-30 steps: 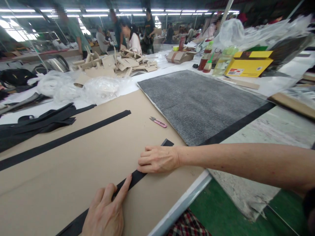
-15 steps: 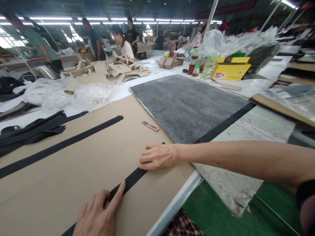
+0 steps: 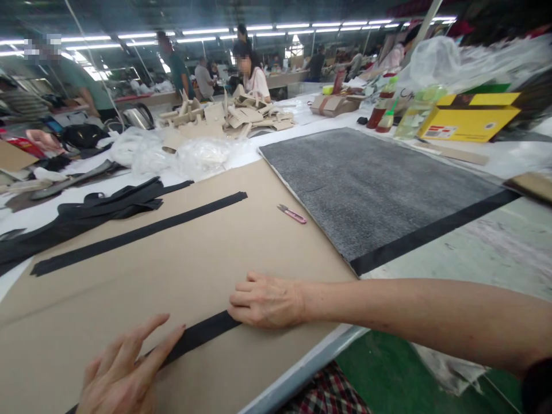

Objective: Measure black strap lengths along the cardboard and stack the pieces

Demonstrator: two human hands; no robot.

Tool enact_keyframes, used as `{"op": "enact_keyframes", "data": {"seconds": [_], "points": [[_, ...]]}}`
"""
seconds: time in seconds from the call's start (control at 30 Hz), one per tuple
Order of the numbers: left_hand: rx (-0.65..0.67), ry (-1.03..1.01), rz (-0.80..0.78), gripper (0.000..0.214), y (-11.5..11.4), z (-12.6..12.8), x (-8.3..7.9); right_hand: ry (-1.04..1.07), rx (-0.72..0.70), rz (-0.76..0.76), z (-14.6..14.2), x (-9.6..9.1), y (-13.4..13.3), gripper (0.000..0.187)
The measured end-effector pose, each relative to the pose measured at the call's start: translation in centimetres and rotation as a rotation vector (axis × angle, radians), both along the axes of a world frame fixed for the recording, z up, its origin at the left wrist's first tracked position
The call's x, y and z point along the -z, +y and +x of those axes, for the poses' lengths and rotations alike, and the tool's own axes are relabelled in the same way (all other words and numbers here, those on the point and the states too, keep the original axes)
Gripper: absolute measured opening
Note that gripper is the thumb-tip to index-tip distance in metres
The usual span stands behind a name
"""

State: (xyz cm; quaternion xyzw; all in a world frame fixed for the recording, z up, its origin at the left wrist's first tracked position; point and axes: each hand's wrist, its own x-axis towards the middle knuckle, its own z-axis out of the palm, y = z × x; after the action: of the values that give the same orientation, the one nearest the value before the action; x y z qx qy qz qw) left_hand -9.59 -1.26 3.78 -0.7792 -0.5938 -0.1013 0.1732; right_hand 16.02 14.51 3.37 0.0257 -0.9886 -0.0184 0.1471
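A black fabric strip lies on the beige sheet that covers the near table. Over the strip's right-hand part rests my right hand, its fingers curled down and closed on it; the fingertips and that end of the strip are hidden. My left hand is lower left, fingers stretched and apart, with the index fingertip at the strip. Farther up the sheet lies a second black strip, flat. Pink-handled thread snips lie beyond my right hand, near a dark grey felt-like panel with a black band along its near edge.
Black strips are heaped at left, beside crumpled clear plastic. Beige pieces are piled farther back. Bottles and a yellow box stand at back right. Several people are in the background. The table's near edge runs diagonally.
The view has swung left, so the scene sits farther right. Both hands have shifted left along the strip. My left index and middle fingers have spread apart.
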Motion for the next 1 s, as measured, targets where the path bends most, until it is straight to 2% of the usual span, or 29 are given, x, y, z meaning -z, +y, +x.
{"op": "enact_keyframes", "data": {"seconds": [0.13,0.23,0.33,0.53,1.0], "points": [[0.076,-0.1,0.035,0.045,1.7,5.6,1.1,-0.005,0.011,0.02,0.1,-0.1,0.1,0.019],[0.09,-0.119,-0.009,0.046,1.9,7.7,2.5,-0.017,-0.003,0.019,0.3,0.0,0.3,0.019],[0.11,-0.084,-0.039,0.053,1.6,7.5,3.1,-0.032,-0.021,0.019,0.9,0.1,0.7,0.019],[0.117,0.024,-0.069,0.07,1.8,6.7,2.8,-0.058,0.014,0.024,3.7,-0.2,1.7,0.02],[0.021,0.091,-0.189,0.09,2.2,8.7,1.8,-0.034,0.032,0.093,6.1,-0.5,2.2,0.017]]}}
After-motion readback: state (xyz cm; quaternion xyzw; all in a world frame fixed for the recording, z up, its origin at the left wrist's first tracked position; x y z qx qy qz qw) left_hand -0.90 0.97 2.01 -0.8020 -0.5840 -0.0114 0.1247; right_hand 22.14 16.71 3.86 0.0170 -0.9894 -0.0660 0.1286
